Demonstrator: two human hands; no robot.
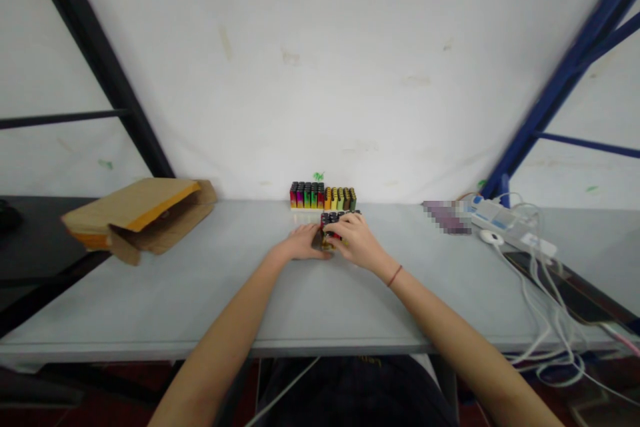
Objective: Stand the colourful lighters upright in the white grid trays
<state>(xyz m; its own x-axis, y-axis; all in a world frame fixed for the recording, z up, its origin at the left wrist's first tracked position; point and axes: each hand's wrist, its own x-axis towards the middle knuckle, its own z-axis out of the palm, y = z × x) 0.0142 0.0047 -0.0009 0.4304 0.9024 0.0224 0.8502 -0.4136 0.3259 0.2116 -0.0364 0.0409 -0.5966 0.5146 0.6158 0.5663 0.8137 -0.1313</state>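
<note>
A small block of lighters (331, 219) with dark tops stands on the table in front of me, largely covered by my hands. My left hand (301, 243) rests on the tabletop against the block's left side, its thumb along the front, gripping the tray that seems to hold them. From the right, my right hand (356, 240) reaches over the block, fingers bent and closed on what looks like one reddish lighter at the front left. Just behind, near the wall, stand rows of upright lighters: red-to-green ones (307, 195) with dark tops and yellow-to-olive ones (340, 198).
An opened brown cardboard box (137, 210) lies at the left on the grey table (240, 300). A white power strip (515, 227), tangled white cables (543, 300) and a dark flat device (565, 287) occupy the right. A wall (320, 80) closes off the back.
</note>
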